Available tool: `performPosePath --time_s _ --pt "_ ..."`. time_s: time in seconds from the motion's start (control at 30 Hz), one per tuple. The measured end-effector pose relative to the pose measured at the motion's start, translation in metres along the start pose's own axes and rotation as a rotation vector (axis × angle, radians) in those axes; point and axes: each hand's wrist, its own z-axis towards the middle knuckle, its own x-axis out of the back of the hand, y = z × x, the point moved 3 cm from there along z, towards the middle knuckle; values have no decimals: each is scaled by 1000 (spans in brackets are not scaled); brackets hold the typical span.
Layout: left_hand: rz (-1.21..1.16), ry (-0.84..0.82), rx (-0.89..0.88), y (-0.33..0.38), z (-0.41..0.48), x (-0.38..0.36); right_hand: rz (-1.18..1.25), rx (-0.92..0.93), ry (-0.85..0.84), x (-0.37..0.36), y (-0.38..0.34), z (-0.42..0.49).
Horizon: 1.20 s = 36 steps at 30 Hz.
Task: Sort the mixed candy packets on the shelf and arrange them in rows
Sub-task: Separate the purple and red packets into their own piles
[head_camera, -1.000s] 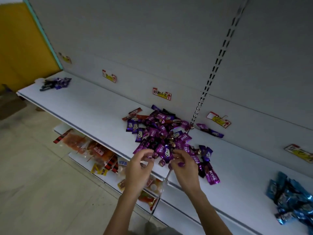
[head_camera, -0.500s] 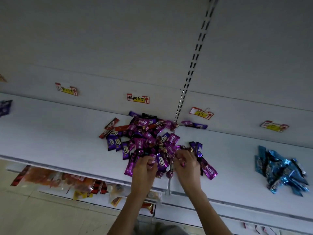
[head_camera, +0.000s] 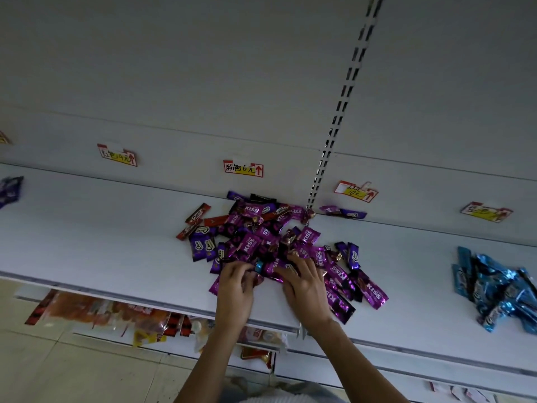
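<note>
A mixed pile of candy packets [head_camera: 270,242] lies in the middle of the white shelf [head_camera: 101,234]: magenta KISS packets, dark purple Choco packets, a few red ones at the left edge and small gold-wrapped sweets. My left hand [head_camera: 235,289] is at the pile's near edge with its fingers curled into the packets. Just to its right, my right hand [head_camera: 305,283] lies on the pile with its fingertips pressing on magenta packets. A small blue packet [head_camera: 258,266] shows between the two hands.
A heap of blue packets [head_camera: 499,289] lies at the shelf's right. Dark purple packets [head_camera: 10,190] sit at the far left. Price tags [head_camera: 243,168] hang on the back panel. A lower shelf holds orange snack bags [head_camera: 96,309].
The camera has swung right and moved closer to the pile. Both hands have pushed further into the near edge of the pile, and a blue packet now shows between them.
</note>
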Motion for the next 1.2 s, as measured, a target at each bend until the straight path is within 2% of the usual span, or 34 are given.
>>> performPosePath --time_s 0.27,0.33,0.43,0.5,0.7,0.83,0.97,1.03,1.13,1.2 --pt "32 23 -36 -2 14 -4 -56 -232 86 15 20 31" --pt "70 7 -28 0 17 -8 -50 -172 78 13 6 29" --pt "162 8 -53 4 20 -14 -106 10 -83 -1 -12 22" --pt "162 33 -21 5 25 -14 -164 -23 -151 -8 -1 23" --pt "185 55 14 8 33 -15 -82 -316 -123 1 32 36" --pt "270 71 7 10 35 -22 -91 -305 -94 0 30 37" --pt "320 24 32 14 38 -24 -61 -261 8 5 24 45" --pt "311 -8 44 17 41 -23 -47 -205 -51 8 15 57" --pt "355 -62 -65 17 44 -26 -100 -160 -318 -1 4 80" --pt "307 -59 -120 15 47 -24 -101 -144 -428 -11 -2 91"
